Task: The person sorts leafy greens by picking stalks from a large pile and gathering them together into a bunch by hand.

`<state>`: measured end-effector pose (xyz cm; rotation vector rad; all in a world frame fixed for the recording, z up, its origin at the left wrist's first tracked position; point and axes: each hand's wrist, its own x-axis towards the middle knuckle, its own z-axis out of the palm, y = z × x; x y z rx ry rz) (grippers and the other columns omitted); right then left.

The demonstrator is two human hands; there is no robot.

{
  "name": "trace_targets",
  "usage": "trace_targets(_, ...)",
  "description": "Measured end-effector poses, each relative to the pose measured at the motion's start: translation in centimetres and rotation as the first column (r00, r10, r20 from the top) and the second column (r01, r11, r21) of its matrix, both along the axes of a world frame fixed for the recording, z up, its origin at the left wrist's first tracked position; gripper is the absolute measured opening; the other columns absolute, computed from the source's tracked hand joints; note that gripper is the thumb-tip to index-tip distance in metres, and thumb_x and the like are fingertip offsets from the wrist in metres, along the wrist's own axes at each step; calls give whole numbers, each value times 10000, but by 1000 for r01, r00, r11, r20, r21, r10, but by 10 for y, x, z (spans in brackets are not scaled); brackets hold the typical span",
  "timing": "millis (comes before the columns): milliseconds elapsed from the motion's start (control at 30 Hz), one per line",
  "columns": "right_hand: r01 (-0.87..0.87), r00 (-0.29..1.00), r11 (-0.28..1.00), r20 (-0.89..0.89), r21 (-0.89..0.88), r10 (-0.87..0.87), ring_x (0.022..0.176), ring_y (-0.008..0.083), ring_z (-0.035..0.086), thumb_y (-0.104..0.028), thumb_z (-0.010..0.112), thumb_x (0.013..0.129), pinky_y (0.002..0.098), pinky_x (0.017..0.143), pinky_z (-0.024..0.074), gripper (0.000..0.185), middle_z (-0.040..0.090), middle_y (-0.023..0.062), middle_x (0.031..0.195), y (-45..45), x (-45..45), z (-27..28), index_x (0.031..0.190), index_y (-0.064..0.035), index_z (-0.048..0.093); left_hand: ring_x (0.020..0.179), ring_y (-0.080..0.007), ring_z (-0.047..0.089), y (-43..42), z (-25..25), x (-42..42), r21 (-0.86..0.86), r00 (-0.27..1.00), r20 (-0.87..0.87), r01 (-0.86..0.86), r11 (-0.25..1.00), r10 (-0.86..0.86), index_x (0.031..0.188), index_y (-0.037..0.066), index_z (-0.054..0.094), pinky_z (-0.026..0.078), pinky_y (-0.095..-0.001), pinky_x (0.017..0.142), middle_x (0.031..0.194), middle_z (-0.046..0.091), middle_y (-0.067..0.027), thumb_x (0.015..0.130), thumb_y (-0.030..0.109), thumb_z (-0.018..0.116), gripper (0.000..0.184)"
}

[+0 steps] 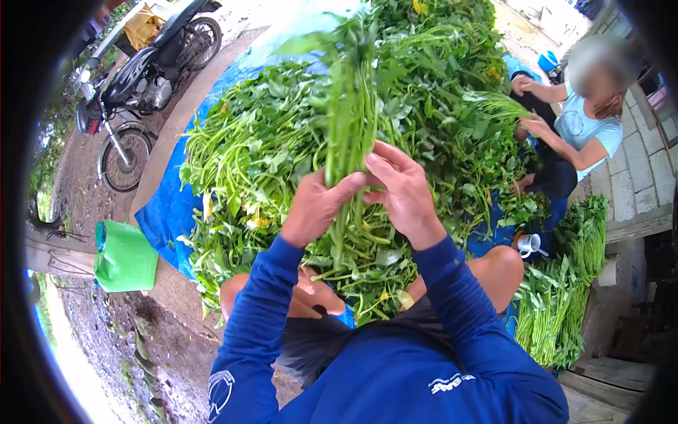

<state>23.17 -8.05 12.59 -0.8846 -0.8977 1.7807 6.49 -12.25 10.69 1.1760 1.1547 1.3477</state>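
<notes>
A bunch of long-stemmed leafy greens (pixel 351 106) stands upright in front of me, leaves at the top and pale green stems below. My left hand (pixel 321 205) is wrapped round the stems from the left, thumb across the front. On the other side, my right hand (pixel 399 187) pinches at the same stems, its thumb and fingers close together. Whether it holds one stem or several is hidden. Beneath both hands spreads a large heap of loose greens (pixel 261 141), some with yellowed leaves, between and beyond my bent knees.
The heap lies on a blue tarp (pixel 166 212). At right a person (pixel 590 124) sits holding greens. Tidy bundles (pixel 551 311) lie at lower right near a white cup (pixel 526 245). A green container (pixel 125 256) and a motorcycle (pixel 145 88) stand at left.
</notes>
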Motion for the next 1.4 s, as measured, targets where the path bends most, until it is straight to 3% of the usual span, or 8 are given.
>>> trace_targets(100,-117,993,989,-16,-87,116,820,103,705,-202,709,1031,272,674,624,393,735,21,1052,4,-13,-11,1395,-62,656,755,-80,666,7,-8,-18,-82,975,-198,83,993,-98,1197,28,723,542,-253,675,1051,776,-52,986,354,783,393)
trace_targets(167,-210,977,978,-29,-1,210,882,125,703,-211,694,1043,285,726,628,416,736,41,1097,10,-9,3,1430,-71,634,748,-84,680,5,11,-26,-133,997,6,71,989,-71,1166,38,720,558,-250,674,1013,766,-42,993,317,775,333)
trace_targets(233,-18,978,977,205,213,-27,917,128,688,-206,677,1053,300,762,615,353,726,33,1085,15,3,11,1377,-65,677,724,-71,639,4,8,-42,-226,992,119,-25,974,53,1082,54,732,516,-234,666,884,717,-2,1013,289,748,245)
trace_targets(433,-634,614,747,718,202,327,827,89,669,-216,716,1027,287,762,564,253,767,43,946,-21,46,3,1174,-18,773,762,-84,647,-1,5,-70,-143,925,379,83,986,-23,1051,48,716,515,-216,670,901,704,-28,1031,292,727,245)
trace_targets(600,-187,891,700,419,689,-175,916,253,734,-16,708,922,369,777,571,208,753,136,1080,-26,18,0,1129,-14,732,774,-86,642,-2,11,-66,-122,906,405,183,975,-119,1042,75,700,524,-215,696,918,679,-29,1024,364,730,292)
trace_targets(867,-267,848,348,390,899,-359,857,339,645,-23,780,823,441,742,536,354,679,102,919,-12,1,-8,1162,-68,689,694,-126,536,-1,7,-55,-110,863,462,284,952,-204,1040,67,673,448,-271,626,840,576,-23,1049,415,670,348)
trace_targets(1233,-303,901,406,398,862,-173,898,309,608,-93,806,818,420,761,523,438,595,100,965,-35,-15,-26,1246,-126,718,626,-91,398,3,1,-60,-165,851,524,131,978,-26,1083,117,622,352,-243,558,826,482,28,1075,449,630,333)
trace_targets(1400,-315,917,445,390,838,-87,908,317,588,-118,836,817,396,823,498,255,587,104,962,-42,-16,-32,996,-68,661,646,-108,496,6,2,-66,-149,762,643,227,962,-80,1045,115,636,434,-269,600,856,589,-5,1068,456,640,342)
